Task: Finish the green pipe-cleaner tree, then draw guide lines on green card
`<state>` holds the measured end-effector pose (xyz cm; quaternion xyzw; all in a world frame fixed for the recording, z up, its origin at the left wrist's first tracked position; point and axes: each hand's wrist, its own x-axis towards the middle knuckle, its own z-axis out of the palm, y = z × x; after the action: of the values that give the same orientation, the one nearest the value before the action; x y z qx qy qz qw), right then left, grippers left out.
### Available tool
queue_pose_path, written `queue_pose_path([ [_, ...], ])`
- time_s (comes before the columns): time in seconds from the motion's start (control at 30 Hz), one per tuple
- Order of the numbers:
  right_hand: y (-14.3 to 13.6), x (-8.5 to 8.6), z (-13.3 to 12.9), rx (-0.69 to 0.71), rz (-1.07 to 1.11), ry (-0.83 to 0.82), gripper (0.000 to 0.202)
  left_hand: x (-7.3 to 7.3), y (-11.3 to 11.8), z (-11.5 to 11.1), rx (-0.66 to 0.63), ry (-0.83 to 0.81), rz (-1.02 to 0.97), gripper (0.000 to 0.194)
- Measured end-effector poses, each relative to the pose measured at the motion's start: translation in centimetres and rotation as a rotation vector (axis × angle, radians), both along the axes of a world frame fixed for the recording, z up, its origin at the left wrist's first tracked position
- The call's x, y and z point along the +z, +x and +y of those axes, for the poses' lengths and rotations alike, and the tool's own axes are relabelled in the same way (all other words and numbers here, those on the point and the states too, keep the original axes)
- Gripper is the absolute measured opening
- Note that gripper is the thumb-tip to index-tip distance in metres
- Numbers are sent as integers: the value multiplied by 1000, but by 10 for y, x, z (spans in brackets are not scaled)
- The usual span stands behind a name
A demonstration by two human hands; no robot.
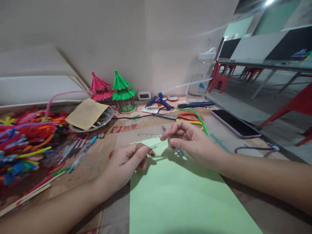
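Observation:
A sheet of light green paper (pixel 180 198) lies in front of me. My left hand (pixel 128 161) is over its left edge, fingers loosely bent and holding nothing I can see. Its index fingertip is beside the markings of a clear ruler (pixel 147 135), which is partly hidden and hard to make out. Above the paper's upper part, my right hand (pixel 191 141) has its fingers curled around a grey pen (pixel 179 152). One end of the pen shows past the index finger and the other below the thumb; its middle is hidden.
Colourful pipe cleaners (pixel 24 139) are heaped at left, near a metal dish (pixel 108 117) and a blue pen (pixel 84 152). Behind stand red (pixel 101 86) and green (pixel 123 86) pagoda models, a glue gun (pixel 159 101), pliers (pixel 182 116) and a water bottle (pixel 201 79). A phone (pixel 235 123) lies right.

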<state>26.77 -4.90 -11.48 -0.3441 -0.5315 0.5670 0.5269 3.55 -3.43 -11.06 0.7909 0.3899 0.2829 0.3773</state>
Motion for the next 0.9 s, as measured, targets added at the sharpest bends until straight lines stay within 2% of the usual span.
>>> queue_pose_path([
  [0.2,1,0,-3,15,11,18,23,-1,2,2,-3,-34,2,48],
  [0.37,2,2,-1,-9,-106,49,23,1,1,1,-10,-44,7,51],
  [0.47,3,0,-1,-31,-160,68,21,3,3,1,18,-71,-5,46],
  [0.57,2,-3,-5,-51,-270,135,18,4,5,2,42,-123,-18,35],
  [0.73,-2,-4,-12,-104,-602,327,21,1,7,4,56,-140,-21,28],
  [0.9,-2,-5,-11,-124,-647,317,18,-4,6,4,57,-170,-71,24],
])
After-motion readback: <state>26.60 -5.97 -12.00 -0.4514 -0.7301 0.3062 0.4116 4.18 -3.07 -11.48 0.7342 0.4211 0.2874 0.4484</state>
